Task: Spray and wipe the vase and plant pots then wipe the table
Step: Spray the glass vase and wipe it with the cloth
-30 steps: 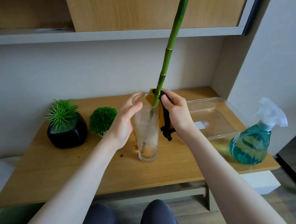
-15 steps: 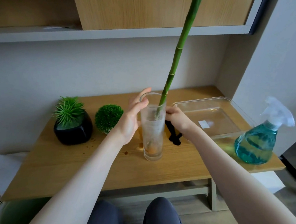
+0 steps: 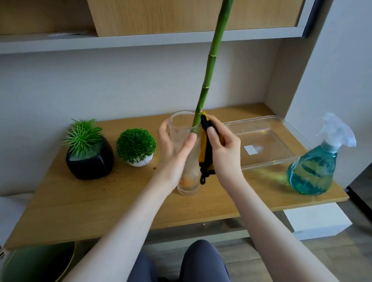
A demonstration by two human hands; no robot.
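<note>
A tall clear glass vase (image 3: 188,182) with a green bamboo stalk (image 3: 212,58) stands mid-table. My left hand (image 3: 173,151) wraps around the vase's left side and steadies it. My right hand (image 3: 222,150) grips a yellow cloth with black trim (image 3: 205,159) and presses it against the vase's right side near the rim. A black pot with a spiky green plant (image 3: 89,163) and a small white pot with a round green bush (image 3: 137,161) stand to the left. The blue spray bottle (image 3: 315,163) stands at the table's right end.
A clear plastic tray (image 3: 273,129) lies behind my right hand. Brown crumbs dot the wooden table (image 3: 96,202) near the pots. A shelf runs overhead. A green bin (image 3: 39,263) and stacked cups sit below left; a white box (image 3: 316,220) lies on the floor at right.
My right hand has risen with the cloth from the vase's middle back up to its rim. The left hand stays on the vase.
</note>
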